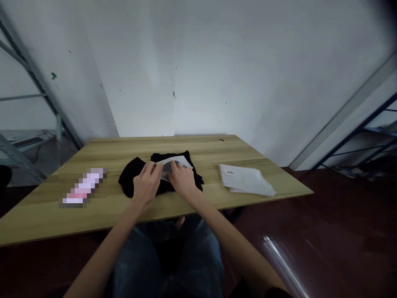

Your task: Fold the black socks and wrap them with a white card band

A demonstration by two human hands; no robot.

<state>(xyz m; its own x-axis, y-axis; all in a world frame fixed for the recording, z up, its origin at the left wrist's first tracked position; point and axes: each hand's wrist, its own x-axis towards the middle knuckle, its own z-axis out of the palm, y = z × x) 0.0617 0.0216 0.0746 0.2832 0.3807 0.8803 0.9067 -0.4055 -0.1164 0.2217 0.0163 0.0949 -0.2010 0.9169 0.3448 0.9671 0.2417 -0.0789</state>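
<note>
Black folded cloth lies in two or more dark heaps near the middle of the table. Over it, a pale, partly see-through plastic bag is lifted at its edge, bowed between my hands. My left hand pinches the bag's left side with bent fingers. On the other side, my right hand grips the near edge, its thumb and index finger close to the left fingertips. What lies under the bag is partly covered by my hands. To the right rests a stack of frosted plastic bags with a small barcode label.
The wooden table stands against a white wall. A pixelated flat, pinkish-white object lies at the left. Near the far right edge is a small hole. Metal frames stand at both sides.
</note>
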